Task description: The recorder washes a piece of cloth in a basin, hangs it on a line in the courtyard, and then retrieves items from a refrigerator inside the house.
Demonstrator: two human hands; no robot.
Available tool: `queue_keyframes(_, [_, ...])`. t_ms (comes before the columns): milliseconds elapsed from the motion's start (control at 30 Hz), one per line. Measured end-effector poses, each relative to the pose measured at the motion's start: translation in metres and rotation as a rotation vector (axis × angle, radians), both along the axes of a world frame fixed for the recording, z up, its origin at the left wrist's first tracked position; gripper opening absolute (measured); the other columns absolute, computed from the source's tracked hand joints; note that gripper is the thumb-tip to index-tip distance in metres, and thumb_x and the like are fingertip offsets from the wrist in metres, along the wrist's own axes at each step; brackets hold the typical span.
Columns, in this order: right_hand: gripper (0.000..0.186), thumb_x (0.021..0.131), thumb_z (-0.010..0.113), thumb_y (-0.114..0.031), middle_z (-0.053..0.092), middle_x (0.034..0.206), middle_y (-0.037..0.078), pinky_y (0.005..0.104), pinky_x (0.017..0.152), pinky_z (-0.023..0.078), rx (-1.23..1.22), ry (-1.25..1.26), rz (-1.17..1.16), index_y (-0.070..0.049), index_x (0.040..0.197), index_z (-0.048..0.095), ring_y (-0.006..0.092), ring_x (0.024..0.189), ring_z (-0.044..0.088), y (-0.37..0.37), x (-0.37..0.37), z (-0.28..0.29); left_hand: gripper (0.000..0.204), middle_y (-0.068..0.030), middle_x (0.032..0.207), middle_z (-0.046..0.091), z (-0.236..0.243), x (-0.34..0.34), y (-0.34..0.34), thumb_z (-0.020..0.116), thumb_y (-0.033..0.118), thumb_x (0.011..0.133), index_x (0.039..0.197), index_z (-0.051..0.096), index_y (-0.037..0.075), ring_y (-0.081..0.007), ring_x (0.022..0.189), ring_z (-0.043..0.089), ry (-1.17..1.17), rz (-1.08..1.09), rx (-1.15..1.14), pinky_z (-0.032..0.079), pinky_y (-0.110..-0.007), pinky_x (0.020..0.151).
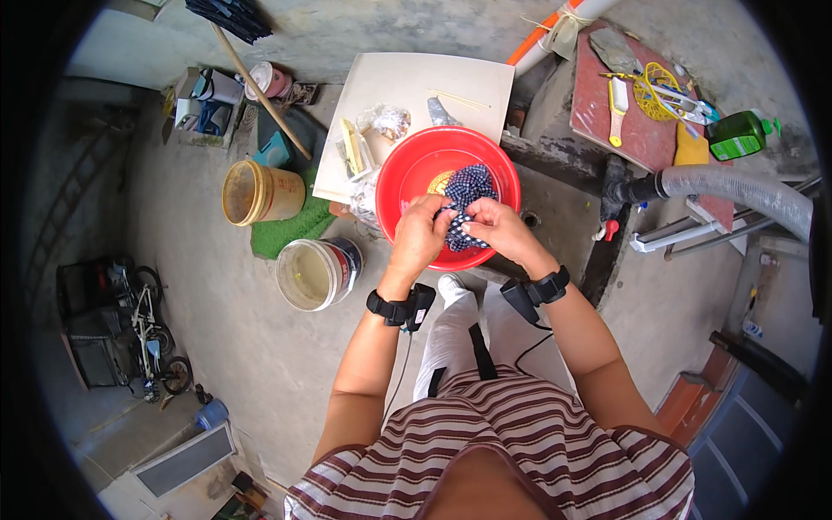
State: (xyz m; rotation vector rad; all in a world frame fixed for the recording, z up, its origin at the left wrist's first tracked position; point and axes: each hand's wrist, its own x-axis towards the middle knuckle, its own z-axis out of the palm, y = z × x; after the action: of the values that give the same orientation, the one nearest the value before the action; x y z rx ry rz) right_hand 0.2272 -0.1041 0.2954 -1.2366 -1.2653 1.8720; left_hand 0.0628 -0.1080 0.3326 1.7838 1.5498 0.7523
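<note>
Below me is a red plastic basin [407, 165] with a navy-and-white checked cloth [470, 180] bunched inside, over a yellow patch on the basin's bottom. My left hand [421, 230] has its fingers closed on the cloth at the left side of the bundle. My right hand [499, 227] pinches the cloth just beside it, the two thumbs close together. Behind the basin, a pale board [373, 74] holds clear plastic bags, thin sticks and a small container.
A yellow bucket [243, 195] and white bucket [303, 274] stand at the left, near green matting [279, 239]. At the right are a reddish slab [589, 121] with brushes, a green bottle [732, 137], a red tap [610, 230] and grey hose [728, 180]. Bikes [147, 329] stand far left.
</note>
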Motion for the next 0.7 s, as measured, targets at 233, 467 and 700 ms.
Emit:
queue_keyframes(233, [0.006,0.081,0.057,-0.006,0.051,0.069,-0.005,0.0182,0.055,0.038,0.053,0.145,-0.044,-0.002,0.08,0.053,0.0016,0.062,0.045,0.001,0.004,-0.005,0.009,-0.0075,0.083,0.055,-0.017,-0.011,-0.005,0.053,0.004,0.081,0.09,0.055,0.001,-0.0193,0.077,0.053,-0.393,0.101,-0.111,0.042,-0.028,0.068])
queue_keyframes(467, [0.008,0.081,0.053,0.003,0.053,0.077,-0.002,0.0171,0.063,0.04,0.212,0.228,-0.303,-0.004,0.085,0.051,0.0028,0.07,0.049,0.009,-0.01,-0.002,0.013,-0.0045,0.087,0.054,-0.008,-0.001,-0.015,0.051,0.003,0.083,0.094,0.057,0.002,-0.0131,0.084,0.05,-0.571,-0.136,-0.13,0.039,-0.025,0.078])
queue_keyframes(700, [0.008,0.082,0.052,0.001,0.055,0.082,-0.001,0.0175,0.068,0.04,0.033,0.337,-0.309,-0.002,0.09,0.055,0.0032,0.075,0.049,-0.003,-0.018,0.014,0.014,-0.0027,0.085,0.053,-0.019,0.011,-0.021,0.052,0.002,0.082,0.095,0.056,0.002,-0.0111,0.081,0.05,-0.711,0.086,-0.132,0.04,-0.023,0.073])
